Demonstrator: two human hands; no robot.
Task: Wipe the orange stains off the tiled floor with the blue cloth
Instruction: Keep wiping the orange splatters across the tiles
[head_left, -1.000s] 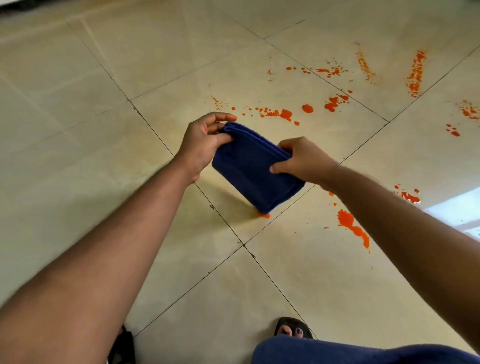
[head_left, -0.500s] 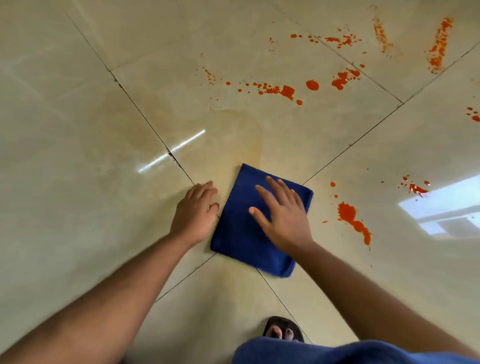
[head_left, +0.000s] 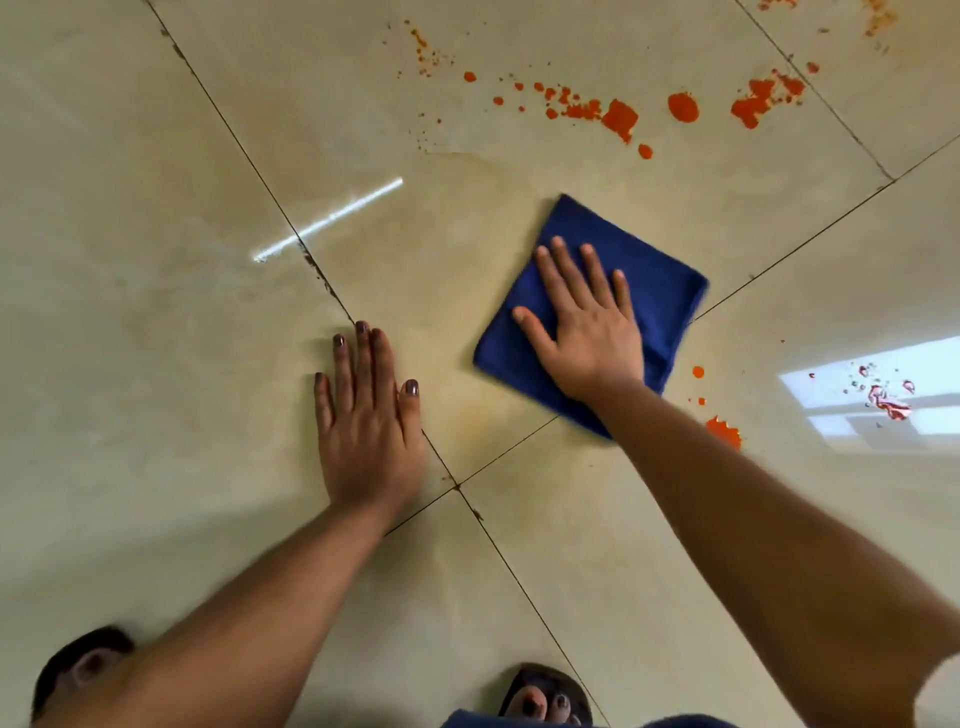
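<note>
My right hand (head_left: 587, 332) presses flat, fingers spread, on the blue cloth (head_left: 654, 280), stains (head_left: 618, 117) at twelve o'clock; my left hand (head_left: 369, 415), open, braces on the floor (head_left: 156, 364).

Dark sandals (head_left: 545, 691) at bottom edge

left hand (head_left: 366, 426): flat, fingers together, arm extended | right hand (head_left: 587, 322): flat, fingers spread, arm extended

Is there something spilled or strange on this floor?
Yes. Orange stains are splattered across the tiled floor beyond the blue cloth, with more spots beside the right hand.
</note>
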